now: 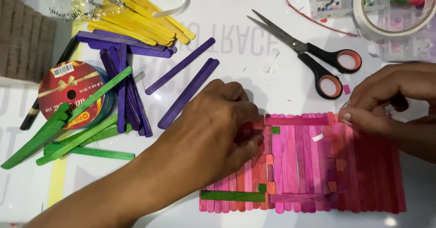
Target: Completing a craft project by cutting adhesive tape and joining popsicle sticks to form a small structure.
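- Your left hand (pixel 218 123): lies palm-down, fingers curled, pressing the left part of the panel of pink and red craft sticks (pixel 302 162).
- Your right hand (pixel 390 101): fingertips pinched at the panel's far right corner; what they pinch cannot be told.
- Panel: flat on the white table (pixel 254 51), near centre-right, with a pink cross stick (pixel 297 120) along its far edge and a green stick (pixel 232 196) near its left corner.
- Scissors (pixel 309 51): far of the panel, black handles.
- Purple sticks (pixel 136 78), yellow sticks (pixel 141 19), green sticks (pixel 68 132): loose at left.
- Ribbon spool (pixel 72 92): far left.
- Tape roll (pixel 395 10): far right.

Black-handled scissors (pixel 303 51), loose craft sticks — yellow (pixel 141 19), purple (pixel 136 69), green (pixel 68 132) — red ribbon spool (pixel 72 92), tape roll (pixel 390 14)
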